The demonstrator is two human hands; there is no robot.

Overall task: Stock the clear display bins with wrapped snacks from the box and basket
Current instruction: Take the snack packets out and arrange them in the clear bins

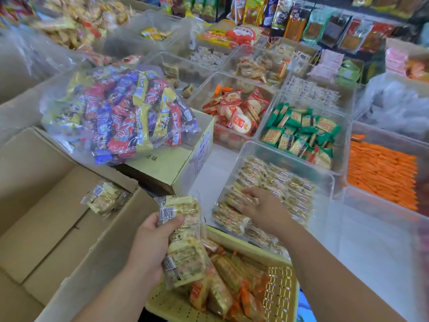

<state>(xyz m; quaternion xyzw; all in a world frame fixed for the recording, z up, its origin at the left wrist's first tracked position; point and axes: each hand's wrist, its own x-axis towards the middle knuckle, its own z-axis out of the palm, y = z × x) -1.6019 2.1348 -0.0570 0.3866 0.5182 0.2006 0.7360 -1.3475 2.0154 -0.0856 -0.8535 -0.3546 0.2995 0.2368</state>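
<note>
Head view, and the action is on the stack of wrapped snacks (185, 249): pale yellow packs, barcodes showing, held upright over the near-left edge of the basket (282, 291). The left hand (148, 245) has them, fingers and thumb curled firmly round the stack. Over to the right hand (263, 209): palm down, fingers stretched out and slightly spread, pressing on the matching packs (281, 182) inside the nearest clear bin (325, 201), gripping nothing. Those packs lie in tidy rows, and the bin sits just beyond the basket.

The basket itself is yellow and perforated, with orange-and-gold wrapped snacks (228, 282) lying loose in it. To the left is the open cardboard box (46, 205), one lone pack (104, 198) lying inside near its right wall. Behind the box, a big clear bag of mixed bars (120, 112), red, blue and yellow, rests on a closed carton (171, 163).

Further back, more bins: green packs (301, 133) just behind the near bin, red-and-white crackers (236, 112) to their left, orange packs (380, 173) off to the right. Along the top runs a row of packets, too blurred to read.
</note>
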